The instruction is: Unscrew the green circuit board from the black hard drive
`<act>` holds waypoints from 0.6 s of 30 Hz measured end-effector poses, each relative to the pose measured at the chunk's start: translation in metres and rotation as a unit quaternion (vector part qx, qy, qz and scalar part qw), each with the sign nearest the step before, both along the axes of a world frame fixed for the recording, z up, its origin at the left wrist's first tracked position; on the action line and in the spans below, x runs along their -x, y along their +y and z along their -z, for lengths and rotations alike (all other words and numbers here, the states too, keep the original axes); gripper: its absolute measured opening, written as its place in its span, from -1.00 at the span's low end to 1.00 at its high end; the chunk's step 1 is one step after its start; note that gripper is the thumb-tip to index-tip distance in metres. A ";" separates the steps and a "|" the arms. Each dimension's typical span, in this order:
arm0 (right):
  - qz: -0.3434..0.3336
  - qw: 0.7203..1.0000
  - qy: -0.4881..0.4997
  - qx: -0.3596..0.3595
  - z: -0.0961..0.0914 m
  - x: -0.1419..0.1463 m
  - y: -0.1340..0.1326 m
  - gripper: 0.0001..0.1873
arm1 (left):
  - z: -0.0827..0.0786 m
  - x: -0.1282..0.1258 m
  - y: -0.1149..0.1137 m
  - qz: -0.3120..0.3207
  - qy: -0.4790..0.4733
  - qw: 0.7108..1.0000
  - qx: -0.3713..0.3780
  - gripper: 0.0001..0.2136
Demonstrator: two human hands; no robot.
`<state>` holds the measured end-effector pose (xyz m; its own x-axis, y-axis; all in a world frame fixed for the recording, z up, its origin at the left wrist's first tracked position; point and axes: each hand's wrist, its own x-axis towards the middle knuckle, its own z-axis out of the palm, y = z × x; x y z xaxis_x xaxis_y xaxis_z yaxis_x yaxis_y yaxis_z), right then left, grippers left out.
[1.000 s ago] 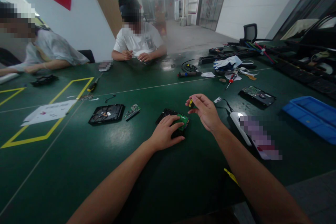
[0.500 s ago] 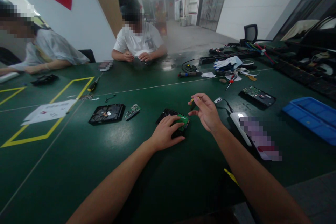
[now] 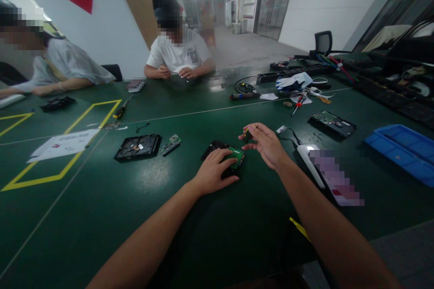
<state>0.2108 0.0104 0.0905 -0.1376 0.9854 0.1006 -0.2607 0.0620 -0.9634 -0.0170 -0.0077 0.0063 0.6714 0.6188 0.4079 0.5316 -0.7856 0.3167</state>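
Clock centred on hard drive (image 3: pixel 210 146), 12 pointing away from you. Drive lies on green table (image 3: pixel 190 228) in front of you, circuit board (image 3: pixel 238 155) facing up. Your left hand (image 3: pixel 214 169) comes in from 7 o'clock and rests over it, fingers spread and relaxed, thumb apart on the near side. Your right hand (image 3: pixel 266 145) stands at 3 o'clock, thumb and fingertips pinching a small yellow-and-black tool (image 3: pixel 248 134) above the drive's 2 o'clock corner; whether its tip touches the drive, cannot tell.

Around your work: loose board (image 3: pixel 172 144) near at 9 o'clock, second drive (image 3: pixel 137 147) just beyond it. Third drive (image 3: pixel 332 125) well apart, between 2 and 3; red-handled screwdriver (image 3: pixel 299 104) at 2. White device (image 3: pixel 311 167) near your right forearm, blue tray (image 3: pixel 403 156) farther out, both around 3. Co-worker in white shirt (image 3: pixel 181 52) sits across at 11
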 end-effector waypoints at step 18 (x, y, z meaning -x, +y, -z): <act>-0.028 0.999 0.000 0.030 0.007 0.001 -0.002 -0.61 | 0.000 0.000 0.000 -0.002 0.005 1.000 -0.004 -0.45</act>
<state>0.2094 0.0086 0.0834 -0.1922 0.9805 0.0416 -0.2626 -0.0105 -0.9649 -0.0174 -0.0076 0.0065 0.6736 0.6177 0.4057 0.5376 -0.7863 0.3046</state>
